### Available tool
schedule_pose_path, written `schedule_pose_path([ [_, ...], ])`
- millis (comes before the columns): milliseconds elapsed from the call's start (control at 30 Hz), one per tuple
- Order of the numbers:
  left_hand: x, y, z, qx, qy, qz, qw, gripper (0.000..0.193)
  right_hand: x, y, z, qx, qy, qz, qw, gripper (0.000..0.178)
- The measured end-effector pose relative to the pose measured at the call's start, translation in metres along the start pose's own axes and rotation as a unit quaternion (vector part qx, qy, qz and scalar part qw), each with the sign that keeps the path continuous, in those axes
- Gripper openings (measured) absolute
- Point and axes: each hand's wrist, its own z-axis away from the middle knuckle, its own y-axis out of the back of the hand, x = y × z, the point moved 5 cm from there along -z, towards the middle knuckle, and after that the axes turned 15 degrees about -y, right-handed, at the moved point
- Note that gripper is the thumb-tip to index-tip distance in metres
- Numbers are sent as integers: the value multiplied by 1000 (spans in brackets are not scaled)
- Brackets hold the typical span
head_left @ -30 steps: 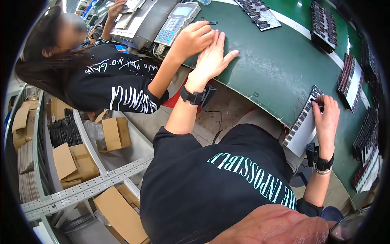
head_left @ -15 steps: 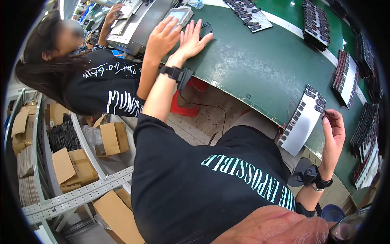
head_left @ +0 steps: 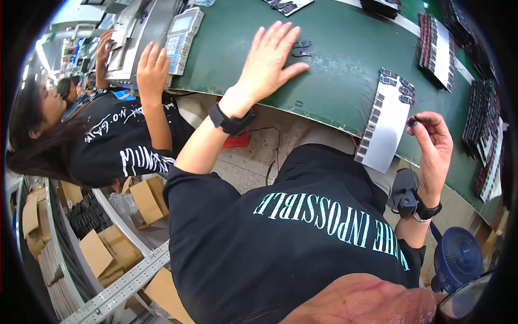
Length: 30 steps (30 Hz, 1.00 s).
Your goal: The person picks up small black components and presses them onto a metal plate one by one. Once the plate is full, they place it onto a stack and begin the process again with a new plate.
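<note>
The green table (head_left: 334,70) spread widest, with stacked sheets of dark parts (head_left: 435,51) lying toward its right side. Nearer the person lay a single white sheet (head_left: 391,127), its near end jutting past the table edge; that overhang probably made it easy to tip, so any press on it was best kept light and over the supported end. The left hand (head_left: 267,65) was spread, palm down and gripping nothing visible, above or on the table; contact could not be told. The right hand (head_left: 436,140) was closed at the tips, thumb and forefinger pinching something small just right of the sheet. A cluster of black pieces (head_left: 398,86) sat at the sheet's far end, while small dark squares (head_left: 368,128) ran in a row along its left edge, thin wires beside them; a careful worker would have kept fingers clear of those wires. Two loose black parts (head_left: 302,49) lay just right of the left hand. Smallest was the pinched dark part (head_left: 412,122), which seemed to call for a gentle fingertip hold.
</note>
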Motion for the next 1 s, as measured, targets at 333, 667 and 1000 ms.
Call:
schedule_pose_path([
  [333, 7, -5, -21, 22, -44, -85, 995, 15, 9, -8, -5, 3, -30, 7, 1000, 16],
  [667, 75, -13, -37, 56, -43, 154, 986, 14, 26, -23, -7, -14, -10, -13, 1000, 15],
  [1000, 105, -41, -45, 13, 158, 509, 846, 27, 43, -47, -37, -50, -90, -22, 994, 17],
])
